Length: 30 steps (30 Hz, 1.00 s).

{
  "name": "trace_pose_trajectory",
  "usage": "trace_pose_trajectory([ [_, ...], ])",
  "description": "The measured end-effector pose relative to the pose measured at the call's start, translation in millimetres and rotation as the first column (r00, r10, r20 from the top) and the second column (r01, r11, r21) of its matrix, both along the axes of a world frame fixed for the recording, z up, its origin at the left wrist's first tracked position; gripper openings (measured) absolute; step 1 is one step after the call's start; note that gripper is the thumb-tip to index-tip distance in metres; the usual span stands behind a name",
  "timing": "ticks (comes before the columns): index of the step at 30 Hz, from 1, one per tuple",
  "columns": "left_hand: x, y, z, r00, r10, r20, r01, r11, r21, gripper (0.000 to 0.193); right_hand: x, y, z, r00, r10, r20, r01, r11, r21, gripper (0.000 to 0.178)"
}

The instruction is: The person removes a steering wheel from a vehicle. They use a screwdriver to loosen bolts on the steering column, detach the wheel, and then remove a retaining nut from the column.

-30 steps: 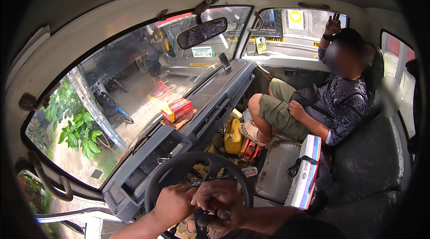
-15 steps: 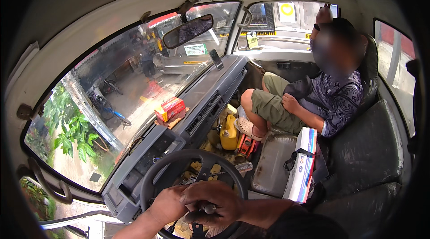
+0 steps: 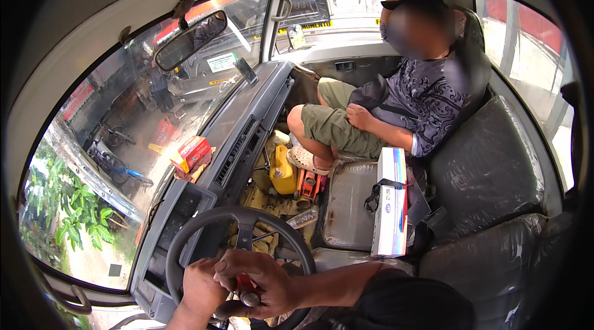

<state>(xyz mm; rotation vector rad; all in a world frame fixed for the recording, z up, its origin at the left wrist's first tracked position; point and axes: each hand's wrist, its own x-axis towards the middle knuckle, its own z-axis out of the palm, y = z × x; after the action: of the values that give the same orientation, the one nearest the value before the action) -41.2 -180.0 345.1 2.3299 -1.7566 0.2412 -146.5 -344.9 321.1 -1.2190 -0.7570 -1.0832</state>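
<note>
Both my hands are together over the lower part of a black steering wheel (image 3: 175, 249). In my closed right hand (image 3: 263, 283) is a red object with a round metal end (image 3: 250, 299); its kind I cannot make out. My left hand (image 3: 203, 285) is closed right beside it, touching the fingers of the right one, and what it grips, if anything, is hidden. The wheel's hub is largely covered by my hands.
A person in shorts sits on the far passenger seat, one hand raised. A long white box (image 3: 390, 206) lies on the middle seat (image 3: 351, 206). A yellow jug (image 3: 283, 171) and a red jack-like tool (image 3: 307, 187) are on the floor. A red-yellow box (image 3: 190, 153) rests on the dashboard (image 3: 247, 122).
The view has swung to the right, so the cab appears further left. My hands remain together at the wheel, and the red part in my right hand now shows.
</note>
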Motion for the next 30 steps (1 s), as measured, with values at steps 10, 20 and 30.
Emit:
trace_pose_trajectory([
  [10, -3.8, 3.3, 11.7, 0.999, 0.024, 0.041, -0.028, 0.994, 0.103, 0.027, -13.6, -8.3, 2.8, 1.0, -0.004, 0.012, 0.005, 0.999, -0.037, 0.079],
  [20, -0.5, 10.0, 3.2, 0.995, 0.1, -0.017, -0.095, 0.979, 0.179, 0.029, -13.2, -3.9, 1.5, 0.993, -0.074, 0.094, 0.073, 0.997, 0.019, 0.07],
  [30, 3.9, 15.3, -26.0, 0.99, 0.129, 0.06, -0.135, 0.985, 0.11, 0.024, -10.2, -6.8, 12.2, 0.996, -0.089, -0.013, 0.09, 0.992, 0.093, 0.054],
])
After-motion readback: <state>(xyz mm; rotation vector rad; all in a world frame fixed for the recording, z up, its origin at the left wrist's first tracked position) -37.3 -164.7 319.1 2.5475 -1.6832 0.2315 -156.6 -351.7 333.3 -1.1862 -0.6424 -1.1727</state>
